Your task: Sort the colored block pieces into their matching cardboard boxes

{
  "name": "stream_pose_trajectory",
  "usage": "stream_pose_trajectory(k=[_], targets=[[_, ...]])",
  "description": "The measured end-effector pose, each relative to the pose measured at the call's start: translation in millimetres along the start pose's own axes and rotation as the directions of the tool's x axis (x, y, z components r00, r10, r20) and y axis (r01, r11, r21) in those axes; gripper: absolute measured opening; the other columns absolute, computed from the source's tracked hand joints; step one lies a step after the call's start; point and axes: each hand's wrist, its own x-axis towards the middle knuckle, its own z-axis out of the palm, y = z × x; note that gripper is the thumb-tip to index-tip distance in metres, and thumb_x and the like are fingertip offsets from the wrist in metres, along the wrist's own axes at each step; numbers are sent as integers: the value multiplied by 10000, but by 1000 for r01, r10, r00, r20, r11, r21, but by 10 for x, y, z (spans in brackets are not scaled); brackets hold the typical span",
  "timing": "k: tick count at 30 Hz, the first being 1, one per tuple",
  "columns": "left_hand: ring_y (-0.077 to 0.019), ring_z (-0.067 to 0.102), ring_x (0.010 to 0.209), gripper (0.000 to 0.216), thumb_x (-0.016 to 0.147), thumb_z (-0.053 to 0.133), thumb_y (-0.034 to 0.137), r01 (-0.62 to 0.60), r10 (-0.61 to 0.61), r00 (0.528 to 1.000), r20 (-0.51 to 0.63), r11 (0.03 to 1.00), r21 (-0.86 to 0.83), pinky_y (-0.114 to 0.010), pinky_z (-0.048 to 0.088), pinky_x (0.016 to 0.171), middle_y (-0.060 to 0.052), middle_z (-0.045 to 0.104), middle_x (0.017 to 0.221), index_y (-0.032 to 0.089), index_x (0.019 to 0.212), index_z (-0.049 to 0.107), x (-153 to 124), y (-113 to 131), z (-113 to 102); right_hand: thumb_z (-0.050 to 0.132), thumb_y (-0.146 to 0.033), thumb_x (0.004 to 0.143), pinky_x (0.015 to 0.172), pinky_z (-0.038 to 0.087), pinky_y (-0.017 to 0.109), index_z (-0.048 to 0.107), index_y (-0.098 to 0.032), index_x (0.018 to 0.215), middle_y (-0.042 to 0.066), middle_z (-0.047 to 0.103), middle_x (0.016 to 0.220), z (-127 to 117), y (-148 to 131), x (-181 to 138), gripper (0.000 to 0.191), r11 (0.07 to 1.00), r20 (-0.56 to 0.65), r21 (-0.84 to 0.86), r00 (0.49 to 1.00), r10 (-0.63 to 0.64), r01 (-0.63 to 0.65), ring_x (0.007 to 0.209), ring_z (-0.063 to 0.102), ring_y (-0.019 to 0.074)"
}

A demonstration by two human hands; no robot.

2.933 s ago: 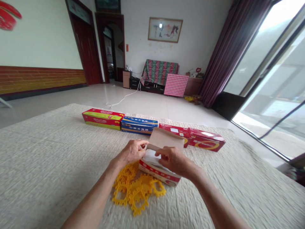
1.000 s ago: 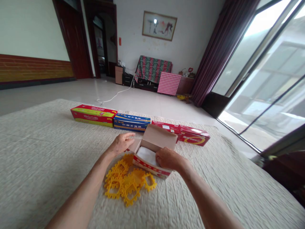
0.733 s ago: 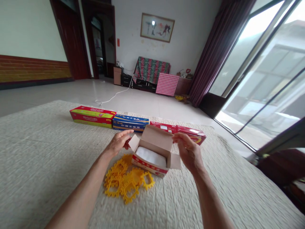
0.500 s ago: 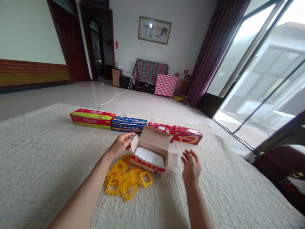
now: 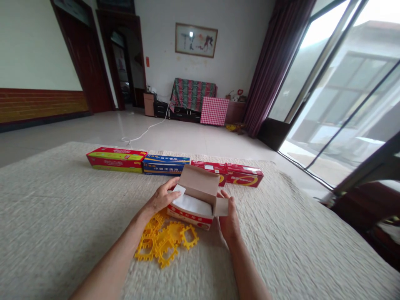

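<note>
A red-and-white cardboard box [image 5: 190, 218] stands with its lid up, and a white item [image 5: 195, 204] lies inside it. My left hand [image 5: 162, 197] holds the box's left side, its thumb on the small left flap, which tilts inward over the opening. At the other end, my right hand [image 5: 229, 218] is closed around the right flap [image 5: 222, 207], which still sticks outward; its fingers are partly hidden behind the flap. Several yellow plastic toothed pieces [image 5: 166, 252] lie in a pile just in front of the box, beside my left forearm.
Behind the box stands a row of cartons: a red-and-green box [image 5: 116, 160], a blue box [image 5: 166, 165], a red box [image 5: 206, 166] and another red box [image 5: 244, 175]. All rest on a cream quilted cover [image 5: 75, 216]. A dark object [image 5: 368, 221] is at the right edge.
My right hand has moved left from open air to the box's right flap. My left thumb has pushed the left flap inward. The view has shifted slightly.
</note>
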Motion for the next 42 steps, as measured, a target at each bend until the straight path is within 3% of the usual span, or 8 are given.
stream_pose_trajectory(k=[3, 7, 13, 20, 27, 31, 37, 42], targets=[[-300, 606, 1099, 756, 735, 631, 355, -74, 76, 996, -44, 996, 42, -390, 507, 878, -182, 634, 1223, 95, 1406, 399, -7, -11, 97, 371, -721, 830, 871, 479, 402, 521, -220, 1235, 89, 655, 1180, 46, -96, -6, 661, 864, -44, 492, 989, 143, -103, 1026, 632, 262], [-274, 613, 1064, 681, 775, 600, 350, -151, 159, 983, -89, 984, 92, -329, 530, 783, -157, 630, 1203, 123, 1391, 420, -38, -14, 223, 463, -661, 826, 893, 463, 390, 611, -225, 1143, 49, 695, 1089, 45, -170, -16, 559, 780, -53, 621, 988, 147, -83, 1000, 630, 246], [-256, 594, 1116, 610, 808, 602, 360, -231, 239, 965, -110, 970, 79, -306, 532, 792, -127, 613, 1243, 181, 1374, 459, -87, 19, 405, 389, -697, 844, 902, 462, 417, 608, -227, 1183, 48, 712, 1078, -50, -284, -9, 620, 849, -94, 527, 991, 93, -30, 1032, 630, 272], [-222, 646, 927, 452, 760, 608, 346, -110, 134, 978, -158, 982, 151, -271, 508, 720, -71, 695, 1023, 146, 1164, 630, -45, -5, 408, 417, -662, 862, 975, 408, 379, 721, -155, 989, 72, 729, 1034, -90, -247, 14, 605, 997, -276, -63, 960, -54, 38, 1109, 589, 291], [-133, 568, 643, 210, 733, 554, 235, -66, 71, 997, -30, 985, 161, -211, 423, 572, 30, 633, 716, 178, 906, 658, -37, 87, 221, 372, -642, 893, 956, 437, 364, 705, -192, 1066, 66, 706, 1128, 43, -183, -32, 585, 998, -200, -61, 980, 6, -18, 1121, 598, 275], [-125, 549, 584, 228, 717, 545, 215, -24, 29, 999, -39, 992, 122, -207, 396, 523, 39, 632, 682, 184, 916, 653, -23, 40, 218, 438, -575, 895, 897, 462, 345, 667, -192, 1084, 56, 704, 1101, 57, -154, -27, 485, 994, -130, -32, 985, -112, 109, 1060, 606, 252], [-213, 650, 904, 329, 725, 595, 232, -59, 60, 998, -19, 998, 35, -261, 489, 712, -35, 717, 938, 188, 1045, 656, -30, 97, 216, 621, -402, 818, 787, 472, 304, 644, -207, 1057, 21, 707, 937, 34, -93, 35, 309, 989, -61, 36, 988, -139, 141, 851, 620, 191], [-264, 526, 1226, 581, 734, 628, 223, -191, 187, 979, -84, 980, -49, -344, 473, 916, -106, 607, 1293, 221, 1308, 533, -79, 247, 133, 625, -327, 780, 678, 447, 262, 677, -208, 904, -13, 668, 773, 15, -87, 38, 180, 989, -105, 1, 984, -146, 147, 708, 569, 153]])
